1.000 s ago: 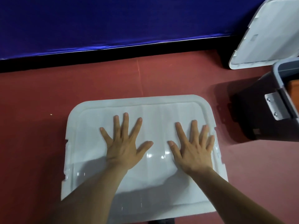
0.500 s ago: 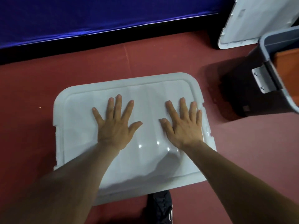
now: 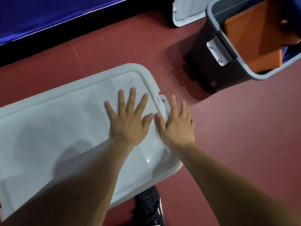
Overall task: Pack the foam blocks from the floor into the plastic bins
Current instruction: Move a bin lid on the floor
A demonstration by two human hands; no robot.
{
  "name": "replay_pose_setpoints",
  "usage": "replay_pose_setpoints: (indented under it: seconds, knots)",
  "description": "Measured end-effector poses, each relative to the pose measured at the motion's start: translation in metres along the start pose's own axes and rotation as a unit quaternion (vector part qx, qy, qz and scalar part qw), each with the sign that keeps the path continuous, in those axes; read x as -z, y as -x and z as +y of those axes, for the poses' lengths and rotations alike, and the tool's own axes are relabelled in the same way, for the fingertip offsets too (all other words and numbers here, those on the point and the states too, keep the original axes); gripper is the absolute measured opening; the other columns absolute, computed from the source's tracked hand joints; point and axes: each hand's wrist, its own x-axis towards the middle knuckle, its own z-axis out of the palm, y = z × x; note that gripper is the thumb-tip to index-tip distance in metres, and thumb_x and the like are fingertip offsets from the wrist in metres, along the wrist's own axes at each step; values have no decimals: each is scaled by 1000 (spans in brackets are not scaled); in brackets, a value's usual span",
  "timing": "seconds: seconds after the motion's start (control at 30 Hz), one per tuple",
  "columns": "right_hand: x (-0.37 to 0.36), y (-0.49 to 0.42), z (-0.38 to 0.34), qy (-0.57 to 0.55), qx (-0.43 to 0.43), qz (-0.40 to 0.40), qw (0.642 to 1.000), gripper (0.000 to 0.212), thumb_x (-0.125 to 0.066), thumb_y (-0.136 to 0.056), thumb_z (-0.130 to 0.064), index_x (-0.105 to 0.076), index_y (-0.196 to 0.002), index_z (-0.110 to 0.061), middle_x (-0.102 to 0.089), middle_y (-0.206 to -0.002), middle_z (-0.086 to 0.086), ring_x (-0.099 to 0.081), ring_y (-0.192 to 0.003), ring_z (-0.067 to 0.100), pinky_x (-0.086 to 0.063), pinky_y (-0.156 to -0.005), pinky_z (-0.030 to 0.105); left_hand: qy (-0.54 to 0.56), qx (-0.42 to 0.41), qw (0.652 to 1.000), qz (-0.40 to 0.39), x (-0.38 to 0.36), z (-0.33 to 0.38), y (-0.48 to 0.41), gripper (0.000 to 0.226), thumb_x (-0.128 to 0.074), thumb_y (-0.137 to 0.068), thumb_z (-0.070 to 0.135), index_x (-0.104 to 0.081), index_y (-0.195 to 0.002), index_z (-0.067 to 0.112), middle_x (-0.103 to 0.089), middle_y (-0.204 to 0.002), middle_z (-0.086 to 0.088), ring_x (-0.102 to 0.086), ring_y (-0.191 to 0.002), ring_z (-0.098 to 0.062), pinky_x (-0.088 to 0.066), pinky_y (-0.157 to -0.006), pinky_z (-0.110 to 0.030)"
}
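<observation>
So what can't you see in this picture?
Head view only.
Under the lid: the lid covers it.
Open bin: right edge cuts it, so its blocks can't be counted.
Second lid: cut by the top edge.
Shoe: partly under the lid, cut by bottom edge.

both hands [image 3: 128, 123] [image 3: 177, 126] flat, fingers spread, thumbs nearly touching, forearms extended

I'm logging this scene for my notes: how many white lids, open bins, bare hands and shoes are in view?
White lids: 2, the lid under the hands and the propped lid
Open bins: 1, the grey bin
Hands: 2, the left hand and the right hand
Shoes: 1, the black shoe
Total: 6
</observation>
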Motion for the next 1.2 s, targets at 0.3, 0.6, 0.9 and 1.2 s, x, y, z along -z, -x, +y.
replay_pose_setpoints:
  seconds: [0.3, 0.6, 0.9, 1.2]
  knots:
    - [-1, 0, 2, -59, 7, -8, 998, 85, -28, -95, -77, -4, -160, -29, -39, -132, 4, -60, -107, 32, -51, -77, 39, 7, -4, 1000, -17, 4, 0, 0, 74, 2, -97, 69, 12, -160, 32, 7, -170, -8, 7, -155, -38, -9, -112, -74]
    - [-6, 7, 5, -62, 55, 66, 994, 73, -30, -96, -71, -28, -155, -29, -38, -129, 1, -57, -104, 24, -56, -65, 36, 10, -7, 1000, -6, 0, -1, 3, 70, -2, -100, 64, 9, -161, 31, 5, -170, -6, 6, -155, -36, -9, -114, -72]
    - [-4, 9, 6, -45, 47, 19, 998, 73, -28, -101, -69, -1, -162, -39, -55, -126, 3, -63, -97, 30, -44, -70, 35, -5, -1, 1000, -17, 2, -1, 3, 72, 5, -98, 64, 8, -161, 30, 8, -170, -7, 8, -155, -37, -9, -114, -71]
    - [-10, 9, 8, -48, 87, 76, 992, 70, -33, -99, -69, -23, -161, -38, -54, -112, 3, -62, -78, 29, -55, -62, 38, -5, -2, 1000, -24, 7, 1, 4, 75, 17, -95, 63, 8, -161, 31, 7, -170, -7, 7, -155, -37, -8, -115, -71]
